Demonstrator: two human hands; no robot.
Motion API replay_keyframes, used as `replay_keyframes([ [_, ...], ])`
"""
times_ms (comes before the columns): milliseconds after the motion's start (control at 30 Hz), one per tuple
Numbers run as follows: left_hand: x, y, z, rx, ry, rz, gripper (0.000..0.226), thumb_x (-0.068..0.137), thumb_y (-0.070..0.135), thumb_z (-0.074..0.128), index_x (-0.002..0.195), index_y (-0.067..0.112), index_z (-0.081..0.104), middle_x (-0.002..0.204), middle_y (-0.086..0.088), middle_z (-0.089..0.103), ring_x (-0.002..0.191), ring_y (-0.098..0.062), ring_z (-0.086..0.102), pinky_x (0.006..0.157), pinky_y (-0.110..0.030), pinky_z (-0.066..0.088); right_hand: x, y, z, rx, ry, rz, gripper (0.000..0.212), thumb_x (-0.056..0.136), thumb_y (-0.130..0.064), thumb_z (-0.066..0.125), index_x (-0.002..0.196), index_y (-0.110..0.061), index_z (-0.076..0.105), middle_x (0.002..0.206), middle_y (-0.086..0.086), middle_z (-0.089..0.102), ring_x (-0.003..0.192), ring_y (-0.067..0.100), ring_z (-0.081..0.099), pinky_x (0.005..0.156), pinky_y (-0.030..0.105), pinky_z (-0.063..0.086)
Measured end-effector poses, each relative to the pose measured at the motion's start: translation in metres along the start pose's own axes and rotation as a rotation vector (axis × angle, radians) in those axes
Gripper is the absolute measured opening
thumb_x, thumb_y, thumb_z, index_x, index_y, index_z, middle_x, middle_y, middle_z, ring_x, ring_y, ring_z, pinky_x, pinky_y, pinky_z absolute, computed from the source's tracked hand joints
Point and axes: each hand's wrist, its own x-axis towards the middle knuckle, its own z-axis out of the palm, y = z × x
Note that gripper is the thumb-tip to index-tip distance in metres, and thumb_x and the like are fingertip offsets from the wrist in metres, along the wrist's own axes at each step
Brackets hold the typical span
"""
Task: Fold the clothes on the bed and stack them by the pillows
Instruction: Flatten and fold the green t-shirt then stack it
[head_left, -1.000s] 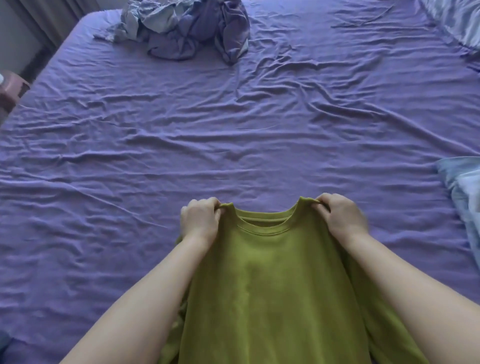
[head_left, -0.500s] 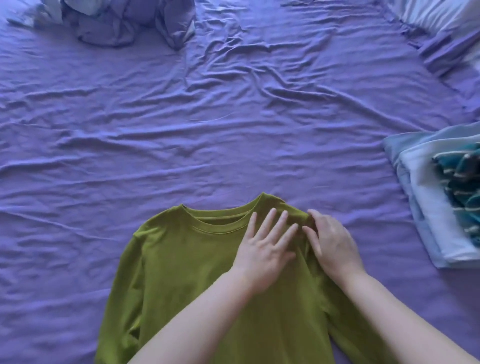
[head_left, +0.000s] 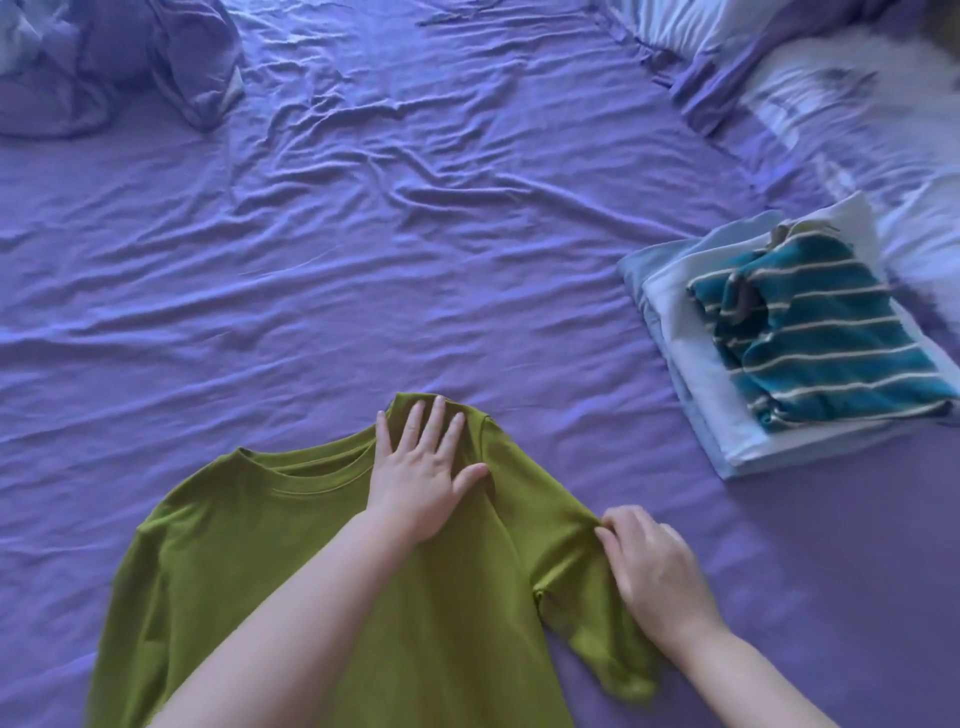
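Head view: left hand (head_left: 423, 475) flat on green shirt (head_left: 291, 561); right hand (head_left: 652, 566) pinching sleeve (head_left: 576, 566).

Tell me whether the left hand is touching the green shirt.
Touching. The head view shows the left hand lying flat, fingers spread, pressed on the green shirt beside its collar.

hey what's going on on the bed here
A person is folding a green shirt laid flat on the purple sheet. The left hand presses flat near the collar while the right hand pinches the right sleeve. A folded stack topped by a teal striped garment sits by the pillows. A crumpled pile waits at the far left.
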Motion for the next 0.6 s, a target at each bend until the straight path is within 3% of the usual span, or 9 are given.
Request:
replay_keyframes([
  [67, 0.003, 0.001, -0.005, 0.003, -0.009, -0.017, 0.084, 0.079, 0.073, -0.007, 0.151, 0.029, 0.0, 0.159, 0.003, -0.009, 0.146, -0.018, -0.01, 0.112, -0.055, -0.014, 0.017, 0.005, -0.013, 0.025, -0.026, 0.136, 0.016, 0.088, -0.021, 0.062, 0.085, -0.006, 0.059, 0.065, 0.012, 0.065, 0.056, 0.037, 0.062, 0.045, 0.035, 0.042],
  [167, 0.006, 0.005, -0.013, 0.031, -0.013, -0.033, 0.076, 0.087, 0.069, 0.004, 0.151, 0.028, 0.004, 0.16, 0.0, -0.004, 0.147, -0.019, -0.008, 0.112, -0.055, -0.012, 0.047, 0.021, -0.03, -0.116, 0.136, 0.106, 0.019, 0.079, -0.022, 0.072, 0.079, -0.007, 0.062, 0.056, 0.008, 0.063, 0.042, 0.033, 0.057, 0.036, 0.03, 0.039],
  [267, 0.012, 0.012, -0.02, 0.026, 0.014, -0.031, 0.068, 0.093, 0.063, 0.014, 0.151, 0.027, 0.008, 0.16, -0.002, -0.001, 0.147, -0.021, -0.007, 0.113, -0.054, -0.008, 0.066, 0.027, -0.036, -0.117, 0.198, 0.019, 0.018, 0.083, -0.027, 0.064, 0.075, -0.011, 0.061, 0.063, 0.005, 0.062, 0.052, 0.03, 0.059, 0.049, 0.034, 0.044],
  [333, 0.016, 0.022, -0.022, -0.01, 0.043, 0.038, 0.06, 0.097, 0.055, 0.019, 0.15, 0.028, 0.011, 0.16, 0.001, 0.003, 0.147, -0.021, -0.005, 0.115, -0.053, -0.004, 0.061, 0.028, -0.028, -0.057, 0.126, 0.008, 0.012, 0.076, -0.018, 0.073, 0.08, -0.012, 0.063, 0.074, 0.005, 0.065, 0.068, 0.03, 0.062, 0.062, 0.039, 0.048],
  [400, 0.019, 0.034, -0.025, -0.022, 0.055, 0.134, 0.053, 0.1, 0.046, 0.021, 0.15, 0.029, 0.014, 0.159, 0.004, 0.009, 0.147, -0.02, -0.001, 0.115, -0.052, -0.001, 0.044, 0.029, -0.019, -0.04, 0.1, 0.068, 0.024, 0.069, -0.014, 0.079, 0.089, -0.011, 0.066, 0.089, 0.007, 0.068, 0.082, 0.03, 0.064, 0.071, 0.04, 0.051],
  [500, 0.025, 0.046, -0.029, -0.041, 0.041, 0.224, 0.042, 0.102, 0.036, 0.027, 0.143, 0.028, 0.033, 0.152, 0.005, 0.03, 0.144, -0.018, 0.015, 0.115, -0.05, 0.003, 0.02, 0.034, -0.009, -0.029, 0.115, 0.263, 0.042, 0.068, -0.016, 0.082, 0.106, -0.004, 0.067, 0.107, 0.016, 0.067, 0.096, 0.035, 0.064, 0.078, 0.045, 0.051],
  [600, 0.033, 0.045, -0.039, -0.006, 0.037, 0.244, 0.033, 0.096, 0.036, 0.044, 0.127, 0.029, 0.051, 0.129, 0.002, 0.049, 0.126, -0.021, 0.039, 0.113, -0.041, 0.018, 0.008, 0.035, -0.006, -0.054, 0.14, 0.289, 0.05, 0.065, -0.019, 0.084, 0.108, -0.003, 0.066, 0.088, 0.013, 0.069, 0.078, 0.033, 0.066, 0.068, 0.044, 0.051],
])
